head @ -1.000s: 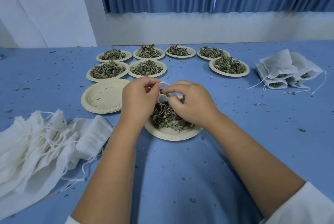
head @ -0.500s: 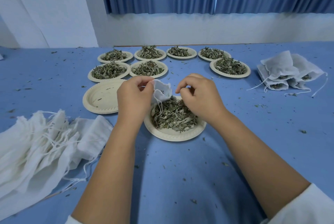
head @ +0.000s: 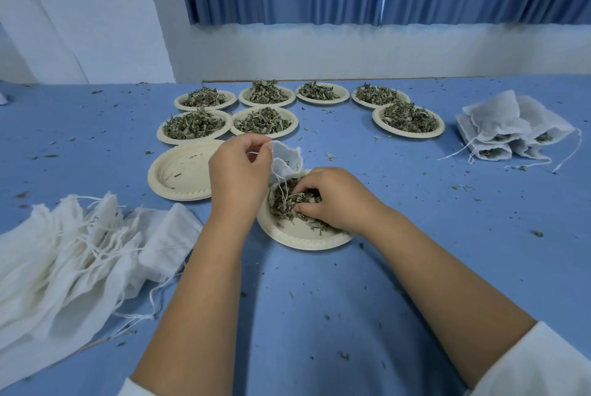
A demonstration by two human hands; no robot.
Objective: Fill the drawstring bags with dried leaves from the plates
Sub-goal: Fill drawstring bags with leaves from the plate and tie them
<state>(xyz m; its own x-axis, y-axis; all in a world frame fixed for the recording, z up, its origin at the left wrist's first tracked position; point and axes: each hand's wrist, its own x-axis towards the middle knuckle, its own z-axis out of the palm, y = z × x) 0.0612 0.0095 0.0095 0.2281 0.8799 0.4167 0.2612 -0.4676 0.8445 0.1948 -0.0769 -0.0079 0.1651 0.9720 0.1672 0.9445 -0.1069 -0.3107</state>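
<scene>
At frame centre, the left hand pinches an open drawstring bag while the right hand curls, seemingly gripping, dried leaves on the plate.

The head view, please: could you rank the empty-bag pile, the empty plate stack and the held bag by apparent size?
1. empty-bag pile, largest, though nearest the camera.
2. empty plate stack.
3. held bag, in the left hand.

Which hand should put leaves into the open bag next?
Right. The right hand grips dried leaves on the near plate, just below the bag; the left hand is busy pinching the bag's rim, holding it open.
</scene>
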